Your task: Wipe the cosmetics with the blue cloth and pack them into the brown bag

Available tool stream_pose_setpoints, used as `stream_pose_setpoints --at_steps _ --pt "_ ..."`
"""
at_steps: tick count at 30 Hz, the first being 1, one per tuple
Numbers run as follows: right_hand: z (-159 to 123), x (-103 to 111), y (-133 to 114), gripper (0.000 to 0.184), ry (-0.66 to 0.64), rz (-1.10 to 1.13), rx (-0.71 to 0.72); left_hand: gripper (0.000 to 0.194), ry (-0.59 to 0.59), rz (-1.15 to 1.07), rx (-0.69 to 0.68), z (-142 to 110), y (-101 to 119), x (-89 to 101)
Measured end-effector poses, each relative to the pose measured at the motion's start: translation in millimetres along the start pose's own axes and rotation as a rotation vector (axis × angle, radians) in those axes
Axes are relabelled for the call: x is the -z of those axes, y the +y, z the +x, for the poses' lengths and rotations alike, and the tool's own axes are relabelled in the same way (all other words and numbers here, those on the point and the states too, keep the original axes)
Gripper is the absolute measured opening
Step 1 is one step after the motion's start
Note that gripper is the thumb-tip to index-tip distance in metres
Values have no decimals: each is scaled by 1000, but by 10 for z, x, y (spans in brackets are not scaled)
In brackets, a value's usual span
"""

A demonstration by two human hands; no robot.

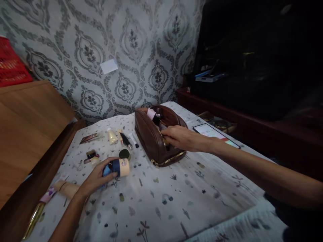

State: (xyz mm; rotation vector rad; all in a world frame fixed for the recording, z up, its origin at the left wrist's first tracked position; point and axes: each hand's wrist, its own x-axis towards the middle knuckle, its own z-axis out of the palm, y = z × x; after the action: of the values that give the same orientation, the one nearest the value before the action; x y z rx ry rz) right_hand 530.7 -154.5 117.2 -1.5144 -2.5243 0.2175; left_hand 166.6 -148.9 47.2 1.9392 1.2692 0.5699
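Observation:
My left hand point(104, 173) is closed around a blue bottle with a cream-coloured cap point(124, 167), tilted on its side just above the table. A round dark green lid or jar point(124, 154) lies right behind that bottle. My right hand point(178, 137) reaches into the opening of a brown leather toiletry bag point(148, 137). Its fingers are curled at the gold zip edge, and whatever they grip is hidden inside. The bag is unzipped and stands upright. A dark bottle with a shiny cap point(158, 113) shows inside it.
Left of the bag lie a cream tube point(112, 137), a black tube point(125, 140), a small white tube point(133, 139), a brown flat pack point(88, 138) and small jars point(91, 154). A beige tube point(66, 189) and gold-ended tube point(35, 216) lie nearer. A phone point(214, 133) lies right.

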Motion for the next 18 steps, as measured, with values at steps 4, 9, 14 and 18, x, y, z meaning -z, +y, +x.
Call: stream_pose_setpoints --at_steps 4,9,14,18 --pt "-90 7 -57 21 180 75 -23 58 -46 4 -9 18 52 -146" --pt "-423 -391 -496 28 610 250 98 59 -103 -8 -25 -7 151 -224" --pt "-370 -1064 -926 77 205 556 163 58 -135 13 -103 -40 276 -317" --pt "-80 -1309 -1012 76 63 876 -22 51 -56 175 -151 -87 327 -372"
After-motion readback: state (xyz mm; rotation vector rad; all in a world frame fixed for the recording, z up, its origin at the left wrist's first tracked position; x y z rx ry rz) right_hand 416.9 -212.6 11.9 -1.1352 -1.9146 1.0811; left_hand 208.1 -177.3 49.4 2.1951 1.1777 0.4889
